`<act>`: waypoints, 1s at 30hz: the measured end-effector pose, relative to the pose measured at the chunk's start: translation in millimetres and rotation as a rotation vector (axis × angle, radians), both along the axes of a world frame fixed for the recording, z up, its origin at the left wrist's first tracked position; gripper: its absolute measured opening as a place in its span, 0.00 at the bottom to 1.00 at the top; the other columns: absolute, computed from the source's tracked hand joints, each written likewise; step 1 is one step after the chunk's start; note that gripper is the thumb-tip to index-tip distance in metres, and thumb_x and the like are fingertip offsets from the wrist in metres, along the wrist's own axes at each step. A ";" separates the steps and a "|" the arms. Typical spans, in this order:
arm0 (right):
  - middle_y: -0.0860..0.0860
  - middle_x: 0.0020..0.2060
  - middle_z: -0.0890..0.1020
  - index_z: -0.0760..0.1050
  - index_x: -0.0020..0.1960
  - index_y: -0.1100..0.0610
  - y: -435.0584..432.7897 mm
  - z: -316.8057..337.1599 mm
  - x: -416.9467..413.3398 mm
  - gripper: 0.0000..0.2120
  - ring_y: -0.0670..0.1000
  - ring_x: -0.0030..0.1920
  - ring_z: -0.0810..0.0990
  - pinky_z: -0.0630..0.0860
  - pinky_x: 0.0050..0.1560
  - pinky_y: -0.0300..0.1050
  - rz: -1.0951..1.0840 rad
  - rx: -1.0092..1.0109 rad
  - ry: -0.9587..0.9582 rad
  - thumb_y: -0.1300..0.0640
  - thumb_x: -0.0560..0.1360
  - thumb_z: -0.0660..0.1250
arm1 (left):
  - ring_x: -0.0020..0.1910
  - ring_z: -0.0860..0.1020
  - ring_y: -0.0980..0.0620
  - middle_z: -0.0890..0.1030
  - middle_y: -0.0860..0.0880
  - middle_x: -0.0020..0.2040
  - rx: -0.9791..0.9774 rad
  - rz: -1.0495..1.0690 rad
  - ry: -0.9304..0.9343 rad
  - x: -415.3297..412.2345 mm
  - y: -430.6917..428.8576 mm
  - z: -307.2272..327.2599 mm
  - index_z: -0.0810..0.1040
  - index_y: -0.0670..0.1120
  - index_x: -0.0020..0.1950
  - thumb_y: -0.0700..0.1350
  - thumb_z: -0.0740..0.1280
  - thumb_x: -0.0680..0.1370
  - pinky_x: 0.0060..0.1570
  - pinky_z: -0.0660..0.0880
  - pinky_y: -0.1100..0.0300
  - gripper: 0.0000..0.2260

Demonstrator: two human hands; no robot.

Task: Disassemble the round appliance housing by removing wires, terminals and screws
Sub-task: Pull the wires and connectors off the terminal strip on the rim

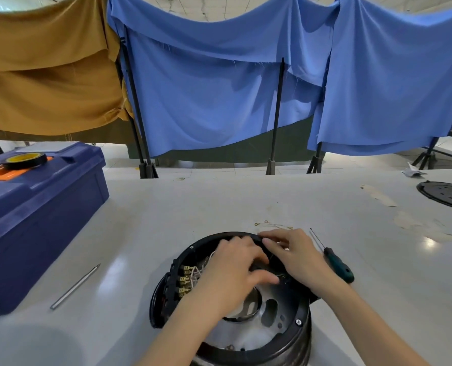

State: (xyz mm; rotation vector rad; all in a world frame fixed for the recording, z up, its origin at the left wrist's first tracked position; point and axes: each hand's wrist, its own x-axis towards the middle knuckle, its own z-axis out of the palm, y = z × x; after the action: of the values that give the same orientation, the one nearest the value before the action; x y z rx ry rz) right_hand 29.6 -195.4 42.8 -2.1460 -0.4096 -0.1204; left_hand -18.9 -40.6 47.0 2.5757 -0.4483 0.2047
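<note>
Inside the round black appliance housing [246, 328], the left hand [235, 262] and right hand [296, 252] are spread; no held object can be told. A green-handled screwdriver [336, 262] lies just right.

Left hand [235, 270]: bare, no glove, no ring or watch visible. Forearm bare up to frame edge, no sleeve in view.
Right hand [296, 256]: bare, no glove, no jewellery seen. Forearm likewise uncovered to lower frame edge.
Nails short, unpainted as far as blur allows.
</note>
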 end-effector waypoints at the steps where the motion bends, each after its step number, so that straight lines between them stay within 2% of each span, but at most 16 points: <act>1: 0.49 0.52 0.84 0.82 0.57 0.57 -0.6 -2.4 0.5 0.10 0.45 0.52 0.81 0.71 0.47 0.25 -0.011 0.015 0.011 0.61 0.78 0.65 | 0.53 0.75 0.52 0.79 0.52 0.50 0.013 -0.024 0.069 -2.7 -7.2 0.8 0.80 0.50 0.53 0.57 0.69 0.73 0.56 0.69 0.56 0.14; 4: 0.48 0.51 0.84 0.82 0.56 0.56 -0.6 -7.0 2.0 0.10 0.43 0.50 0.81 0.70 0.45 0.23 -0.026 0.054 0.009 0.60 0.78 0.66 | 0.47 0.78 0.45 0.80 0.46 0.42 0.031 -0.026 0.163 -4.1 -18.7 0.3 0.78 0.48 0.43 0.47 0.65 0.77 0.48 0.75 0.50 0.06; 6: 0.47 0.50 0.84 0.83 0.56 0.55 0.1 -8.9 2.5 0.10 0.43 0.51 0.81 0.71 0.46 0.24 -0.029 0.077 -0.002 0.60 0.78 0.66 | 0.45 0.78 0.43 0.80 0.42 0.41 0.016 -0.019 0.195 -4.0 -21.3 -1.4 0.75 0.47 0.39 0.43 0.62 0.78 0.48 0.75 0.48 0.08; 10: 0.46 0.48 0.85 0.83 0.55 0.54 -0.5 -12.8 4.0 0.09 0.40 0.48 0.81 0.71 0.44 0.24 -0.038 0.082 -0.015 0.60 0.77 0.67 | 0.50 0.76 0.43 0.76 0.45 0.44 0.084 0.058 0.147 -4.3 -23.9 0.0 0.79 0.46 0.47 0.43 0.62 0.77 0.47 0.72 0.52 0.06; 14: 0.44 0.46 0.84 0.83 0.55 0.53 -2.1 -13.7 4.1 0.09 0.38 0.48 0.80 0.71 0.44 0.24 -0.040 0.071 -0.017 0.58 0.77 0.67 | 0.50 0.75 0.45 0.74 0.48 0.43 0.122 0.084 0.101 -4.1 -27.8 -1.0 0.79 0.48 0.44 0.43 0.63 0.75 0.42 0.67 0.55 0.05; 18: 0.45 0.47 0.84 0.83 0.55 0.53 -3.0 -14.2 4.5 0.09 0.42 0.49 0.82 0.71 0.45 0.25 -0.033 0.077 -0.012 0.59 0.77 0.67 | 0.49 0.76 0.45 0.78 0.46 0.44 0.120 0.168 0.092 -5.4 -17.2 2.8 0.81 0.49 0.43 0.42 0.63 0.73 0.42 0.69 0.55 0.07; 21: 0.45 0.48 0.85 0.83 0.55 0.54 -2.5 -13.4 5.1 0.09 0.43 0.49 0.82 0.72 0.46 0.26 -0.045 0.070 -0.020 0.59 0.78 0.66 | 0.43 0.78 0.46 0.81 0.47 0.39 -0.044 0.223 0.107 -5.4 -5.6 5.1 0.80 0.48 0.35 0.38 0.62 0.69 0.42 0.76 0.52 0.09; 24: 0.47 0.46 0.85 0.83 0.54 0.55 -1.8 -13.3 2.9 0.09 0.44 0.49 0.82 0.72 0.47 0.28 -0.030 0.081 -0.024 0.59 0.78 0.66 | 0.42 0.77 0.47 0.81 0.47 0.37 -0.089 0.142 0.135 -7.4 -17.4 3.6 0.81 0.49 0.38 0.40 0.62 0.69 0.44 0.76 0.51 0.09; 27: 0.55 0.41 0.85 0.84 0.49 0.61 -3.2 -11.9 -0.9 0.11 0.52 0.46 0.82 0.73 0.46 0.38 -0.028 0.168 -0.014 0.56 0.79 0.64 | 0.28 0.76 0.57 0.80 0.48 0.30 -0.263 0.116 0.134 -1.8 -15.6 0.5 0.80 0.50 0.37 0.41 0.64 0.74 0.40 0.78 0.52 0.08; 28: 0.54 0.41 0.85 0.84 0.46 0.59 -4.7 -8.8 -3.7 0.12 0.52 0.46 0.82 0.74 0.45 0.39 -0.040 0.224 -0.025 0.55 0.79 0.64 | 0.24 0.73 0.59 0.80 0.49 0.29 -0.310 0.118 0.128 -0.4 -11.6 1.1 0.80 0.51 0.38 0.42 0.65 0.76 0.38 0.78 0.54 0.09; 30: 0.45 0.42 0.86 0.85 0.42 0.52 -8.3 -0.5 -10.4 0.09 0.45 0.46 0.82 0.75 0.47 0.39 -0.042 0.288 -0.049 0.53 0.77 0.67 | 0.21 0.73 0.58 0.80 0.49 0.29 -0.413 0.134 0.125 1.2 -3.5 2.1 0.81 0.50 0.40 0.43 0.66 0.77 0.31 0.75 0.61 0.08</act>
State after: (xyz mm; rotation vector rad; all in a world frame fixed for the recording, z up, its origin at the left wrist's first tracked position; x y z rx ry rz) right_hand 19.2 -203.7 42.2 -1.8713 -0.3530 -0.2421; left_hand -17.7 -44.1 49.1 2.1963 -0.1652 0.1618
